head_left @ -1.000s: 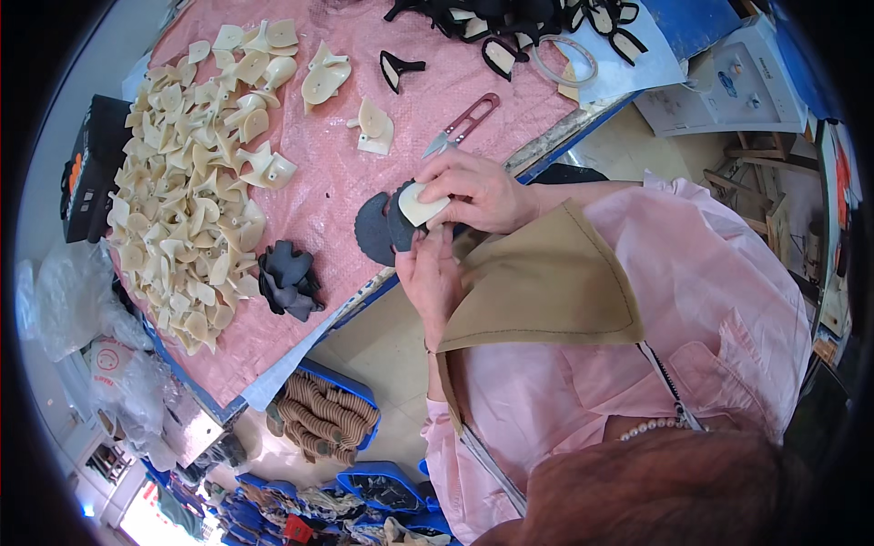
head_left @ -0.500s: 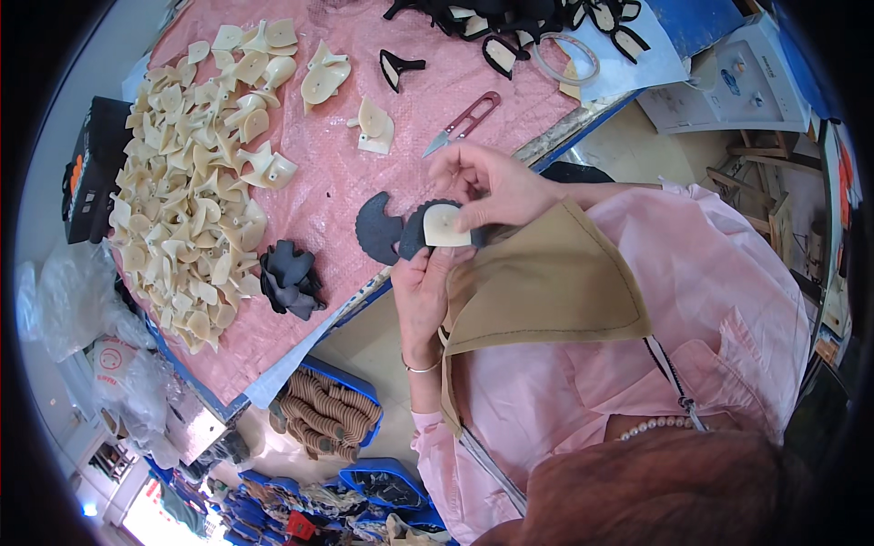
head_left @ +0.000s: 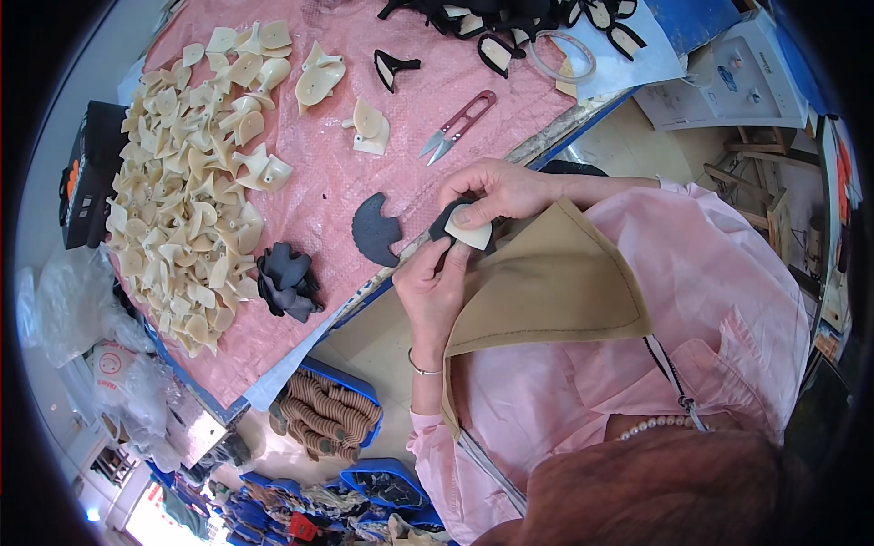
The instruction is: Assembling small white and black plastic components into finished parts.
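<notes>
Both hands busy at the table edge, from where I'm standing. Right hand [head_left: 487, 198]: thumb pressed on the face of a cream moulded plate [head_left: 472, 235], fingers curled around behind, so it's gripping. Left hand [head_left: 432, 276]: thumb and fingertips pinching the lower left side of the same stack. The plate lies against a dark grey fabric piece [head_left: 442, 221], which shows past it on both sides. Can't tell if the two are bonded or just held together. Both are off the tabletop, in the hands, in front of the tan apron [head_left: 555, 291]. Thin bracelet [head_left: 423, 370] on the left wrist.

Next out: a loose scalloped grey cutout [head_left: 375, 230], flat on the pink sheet [head_left: 319, 196], just beside the left hand. Red-handled thread snips [head_left: 462, 126] beyond the right hand, blades spread, points toward the hands. A bunch of dark grey pieces [head_left: 289, 282] near the table edge, left of the cutout.

Further: one cream part [head_left: 369, 127] by itself, another pair of cream parts [head_left: 320, 77] past it, big heap of cream parts [head_left: 187, 200] on the left. Black-edged pieces [head_left: 496, 55] at the far side, near a clear ring [head_left: 537, 62]. Below the table, blue bin [head_left: 371, 423] of brown ribbed items [head_left: 323, 414].
</notes>
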Available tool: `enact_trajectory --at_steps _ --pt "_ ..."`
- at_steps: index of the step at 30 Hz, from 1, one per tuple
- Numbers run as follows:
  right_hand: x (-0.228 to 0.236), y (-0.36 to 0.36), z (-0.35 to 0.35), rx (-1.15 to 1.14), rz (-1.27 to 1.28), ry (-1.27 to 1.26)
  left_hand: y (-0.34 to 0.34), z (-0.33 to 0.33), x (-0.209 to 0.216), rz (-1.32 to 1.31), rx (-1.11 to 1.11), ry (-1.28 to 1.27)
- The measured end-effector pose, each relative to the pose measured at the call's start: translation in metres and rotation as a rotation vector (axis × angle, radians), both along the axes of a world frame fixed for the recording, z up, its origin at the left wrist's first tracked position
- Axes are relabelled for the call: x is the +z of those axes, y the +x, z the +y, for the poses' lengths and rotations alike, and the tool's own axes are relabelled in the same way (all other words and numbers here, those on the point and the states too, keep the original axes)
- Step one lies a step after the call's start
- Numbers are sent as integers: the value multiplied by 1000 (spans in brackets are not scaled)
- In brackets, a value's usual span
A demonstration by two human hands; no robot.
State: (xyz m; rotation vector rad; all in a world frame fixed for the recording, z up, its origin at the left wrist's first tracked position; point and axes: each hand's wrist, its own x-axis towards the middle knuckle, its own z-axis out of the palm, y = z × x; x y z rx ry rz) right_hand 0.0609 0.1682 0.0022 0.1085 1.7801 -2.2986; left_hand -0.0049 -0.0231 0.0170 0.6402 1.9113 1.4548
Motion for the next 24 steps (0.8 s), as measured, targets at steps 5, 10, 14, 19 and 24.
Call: enact_trajectory --at_steps 5,10,14,19,24 --pt "10 -2 -6 -123 -198 -459 0 14 13 854 -58 104" --pt "13 -2 -6 -37 -147 -492 -6 1 34 5 -126 44" --pt "15 -1 -13 32 -158 -577 -14 -9 21 -748 -200 50" --pt "20 2 -16 4 -103 -529 -10 -2 25 -760 -236 85" --pt "19 0 -15 -36 -74 -431 -11 -4 31 -589 -254 -69"
